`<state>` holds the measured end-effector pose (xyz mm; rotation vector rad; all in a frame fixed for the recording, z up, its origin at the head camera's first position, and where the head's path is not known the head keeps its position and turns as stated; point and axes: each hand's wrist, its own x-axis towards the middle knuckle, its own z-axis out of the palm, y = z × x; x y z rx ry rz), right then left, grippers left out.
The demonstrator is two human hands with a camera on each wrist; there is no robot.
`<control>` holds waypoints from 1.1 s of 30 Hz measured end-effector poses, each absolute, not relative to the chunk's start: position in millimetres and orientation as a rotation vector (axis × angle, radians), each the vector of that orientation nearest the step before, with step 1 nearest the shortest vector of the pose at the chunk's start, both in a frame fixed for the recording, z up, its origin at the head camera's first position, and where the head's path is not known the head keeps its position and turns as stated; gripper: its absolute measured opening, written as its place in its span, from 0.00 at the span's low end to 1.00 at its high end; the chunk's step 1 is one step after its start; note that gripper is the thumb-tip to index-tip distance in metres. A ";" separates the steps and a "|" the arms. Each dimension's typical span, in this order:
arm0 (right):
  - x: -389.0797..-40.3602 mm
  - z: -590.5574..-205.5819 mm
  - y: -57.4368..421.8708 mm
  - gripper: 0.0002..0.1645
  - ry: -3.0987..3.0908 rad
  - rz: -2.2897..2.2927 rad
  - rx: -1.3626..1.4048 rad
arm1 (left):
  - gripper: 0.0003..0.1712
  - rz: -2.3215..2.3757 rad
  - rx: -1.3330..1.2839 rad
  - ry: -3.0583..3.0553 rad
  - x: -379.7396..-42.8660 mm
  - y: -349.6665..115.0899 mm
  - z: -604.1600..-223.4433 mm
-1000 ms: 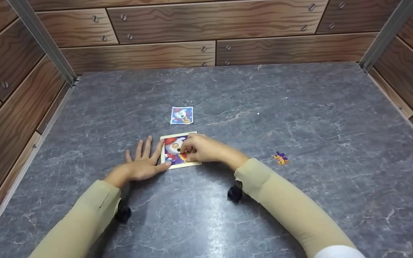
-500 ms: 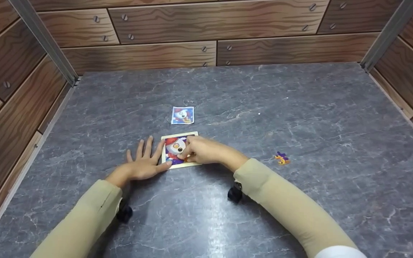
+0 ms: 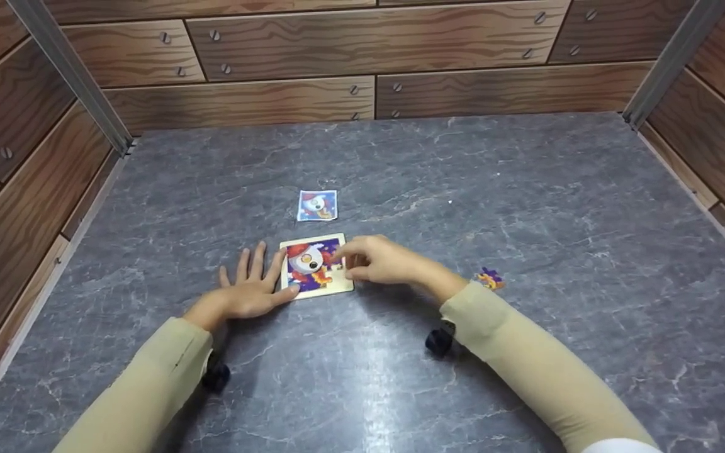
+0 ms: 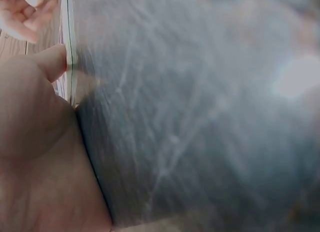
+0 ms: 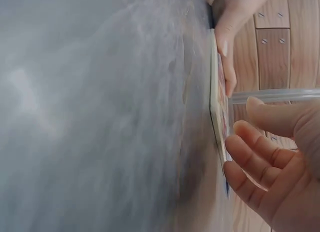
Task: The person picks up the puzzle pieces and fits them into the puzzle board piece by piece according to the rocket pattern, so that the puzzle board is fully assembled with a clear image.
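Observation:
A jigsaw puzzle board (image 3: 316, 290) with a cream border and a cartoon picture lies on the table; a bare cream patch shows at its lower right. My left hand (image 3: 246, 292) rests flat with fingers spread, its thumb and index finger on the board's left side. Over the board's right edge, my right hand (image 3: 384, 260) hovers with loosely bent fingers. In the right wrist view that hand (image 5: 272, 164) has thumb and fingers apart and nothing between them. A purple and orange jigsaw piece (image 3: 490, 277) lies farther right, possibly more than one.
Behind the board lies a small picture card (image 3: 317, 206) with a similar cartoon. The grey marbled table (image 3: 557, 207) is enclosed by wood-patterned walls (image 3: 287, 47) at the back and sides.
My right hand has drawn back rightward off the board and its fingers have loosened, uncovering the right part of the picture and the bare patch. The left hand stays put.

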<state>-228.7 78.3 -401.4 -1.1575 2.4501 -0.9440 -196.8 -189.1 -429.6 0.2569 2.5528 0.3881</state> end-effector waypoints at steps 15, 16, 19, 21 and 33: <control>-219.1 -388.5 158.5 0.17 2.519 -1.057 -0.984 | 0.58 0.386 0.277 2.563 -198.0 -192.7 -433.1; -217.9 -387.2 165.0 0.17 2.527 -1.062 -0.968 | 0.58 0.388 0.277 2.562 -197.6 -192.0 -432.4; -215.2 -384.1 185.2 0.17 2.563 -1.063 -0.930 | 0.57 0.388 0.271 2.558 -196.3 -190.4 -430.4; -213.5 -382.0 199.0 0.18 2.598 -1.053 -0.896 | 0.57 0.386 0.271 2.558 -195.5 -189.8 -429.5; -195.3 -391.9 271.1 0.17 2.746 -1.001 -0.723 | 0.58 0.398 0.280 2.552 -196.4 -190.4 -430.7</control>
